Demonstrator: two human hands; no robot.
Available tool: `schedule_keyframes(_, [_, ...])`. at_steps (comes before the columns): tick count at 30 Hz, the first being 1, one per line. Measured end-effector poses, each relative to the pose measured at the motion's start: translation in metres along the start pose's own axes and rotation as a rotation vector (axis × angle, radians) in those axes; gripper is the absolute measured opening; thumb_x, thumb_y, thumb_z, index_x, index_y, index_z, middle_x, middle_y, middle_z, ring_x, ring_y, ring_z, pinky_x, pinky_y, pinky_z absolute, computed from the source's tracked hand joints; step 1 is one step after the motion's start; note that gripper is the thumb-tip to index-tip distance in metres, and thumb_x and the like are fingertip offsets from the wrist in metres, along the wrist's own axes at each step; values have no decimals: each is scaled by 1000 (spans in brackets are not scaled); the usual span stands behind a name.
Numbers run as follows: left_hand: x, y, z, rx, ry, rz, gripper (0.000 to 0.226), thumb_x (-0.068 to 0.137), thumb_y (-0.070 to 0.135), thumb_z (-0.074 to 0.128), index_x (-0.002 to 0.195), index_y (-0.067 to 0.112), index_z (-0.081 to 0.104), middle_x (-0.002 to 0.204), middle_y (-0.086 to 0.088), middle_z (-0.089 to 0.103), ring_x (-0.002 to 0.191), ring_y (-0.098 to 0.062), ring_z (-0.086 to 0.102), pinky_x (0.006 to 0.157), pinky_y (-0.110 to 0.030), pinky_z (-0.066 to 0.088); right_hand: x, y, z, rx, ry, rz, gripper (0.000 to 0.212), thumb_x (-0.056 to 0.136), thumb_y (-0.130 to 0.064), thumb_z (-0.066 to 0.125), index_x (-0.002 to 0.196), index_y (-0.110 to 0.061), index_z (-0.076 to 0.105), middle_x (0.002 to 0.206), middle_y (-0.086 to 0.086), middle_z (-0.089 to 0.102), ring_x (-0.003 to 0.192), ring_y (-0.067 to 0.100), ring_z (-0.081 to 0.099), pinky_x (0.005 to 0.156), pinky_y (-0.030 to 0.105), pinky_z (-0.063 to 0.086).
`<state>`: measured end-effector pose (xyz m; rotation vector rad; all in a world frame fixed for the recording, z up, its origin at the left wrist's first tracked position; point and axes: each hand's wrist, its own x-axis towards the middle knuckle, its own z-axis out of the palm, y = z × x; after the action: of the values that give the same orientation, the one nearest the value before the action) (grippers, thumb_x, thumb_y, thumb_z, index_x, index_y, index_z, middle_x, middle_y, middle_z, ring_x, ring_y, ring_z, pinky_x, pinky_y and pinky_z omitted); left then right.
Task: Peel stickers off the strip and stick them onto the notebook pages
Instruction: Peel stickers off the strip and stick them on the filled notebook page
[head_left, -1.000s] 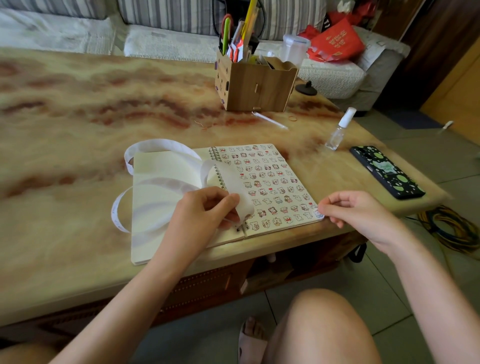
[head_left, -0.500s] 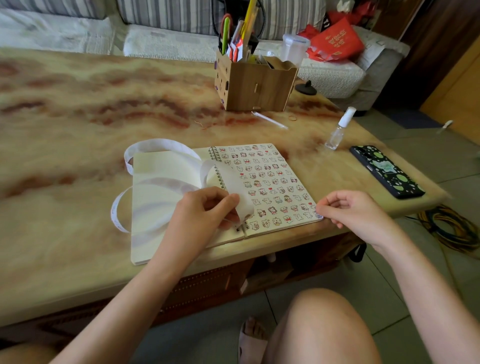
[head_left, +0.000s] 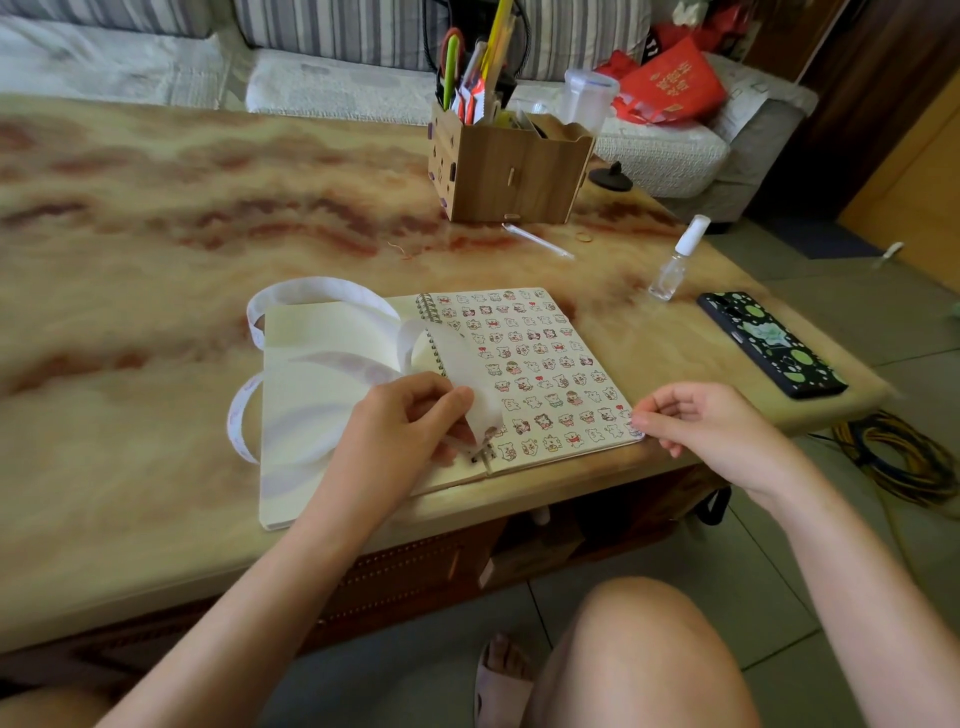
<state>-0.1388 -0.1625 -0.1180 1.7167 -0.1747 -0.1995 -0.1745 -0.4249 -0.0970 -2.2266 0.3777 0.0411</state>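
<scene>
An open spiral notebook (head_left: 332, 364) lies near the table's front edge. Its right page (head_left: 524, 364) is covered with rows of small cartoon stickers. A long white sticker strip (head_left: 317, 287) loops over the blank left page and off the notebook's left side. My left hand (head_left: 405, 421) pinches the strip's end near the bottom of the spiral. My right hand (head_left: 701, 421) is at the right page's bottom right corner, with thumb and forefinger together on the last sticker there.
A wooden pen holder (head_left: 506, 166) full of pens stands at the back. A clear pen (head_left: 537, 241), a small spray bottle (head_left: 678, 257) and a phone (head_left: 771, 343) in a dotted case lie to the right. The table edge (head_left: 571, 488) runs just in front of the notebook.
My right hand's fingertips have moved slightly left onto the page's bottom corner. My left hand and the strip have stayed put.
</scene>
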Motion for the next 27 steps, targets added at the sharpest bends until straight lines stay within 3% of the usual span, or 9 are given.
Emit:
schedule_keyframes(11, [2, 0, 0, 58, -15, 5, 20, 92, 22, 57, 85, 9, 69, 73, -4, 74, 76, -33, 68, 72, -35, 55, 3, 7, 3, -28, 59, -61, 4, 81, -14, 72, 82, -15, 69, 78, 1, 67, 67, 9, 53, 55, 17, 35])
schedule_keyframes(16, [2, -1, 0, 82, -7, 15, 20, 92, 23, 56, 84, 10, 69, 72, -3, 74, 74, -34, 68, 77, -41, 55, 3, 14, 3, 22, 93, -45, 19, 80, -16, 74, 93, -19, 62, 79, 4, 63, 69, 14, 54, 58, 22, 35])
schedule_keyframes(22, [2, -1, 0, 79, 0, 8, 20, 92, 22, 57, 83, 8, 68, 72, -4, 74, 73, -33, 68, 79, -42, 56, 5, 15, 3, 32, 103, -29, 5, 87, -13, 65, 91, -16, 64, 82, 2, 62, 65, 11, 51, 57, 20, 35])
schedule_keyframes(24, [2, -1, 0, 83, -1, 7, 20, 92, 23, 57, 83, 9, 68, 73, -4, 74, 73, -33, 68, 79, -42, 56, 4, 15, 2, 80, 125, -35, 3, 88, -19, 65, 91, -18, 64, 81, 1, 61, 61, 9, 48, 57, 22, 36])
schedule_keyframes(27, [3, -2, 1, 90, 1, 7, 20, 92, 23, 57, 83, 9, 68, 72, -4, 74, 72, -32, 69, 79, -43, 56, 4, 16, 4, 68, 85, -46, 17, 82, -28, 72, 91, -16, 65, 84, 3, 65, 67, 11, 53, 62, 25, 41])
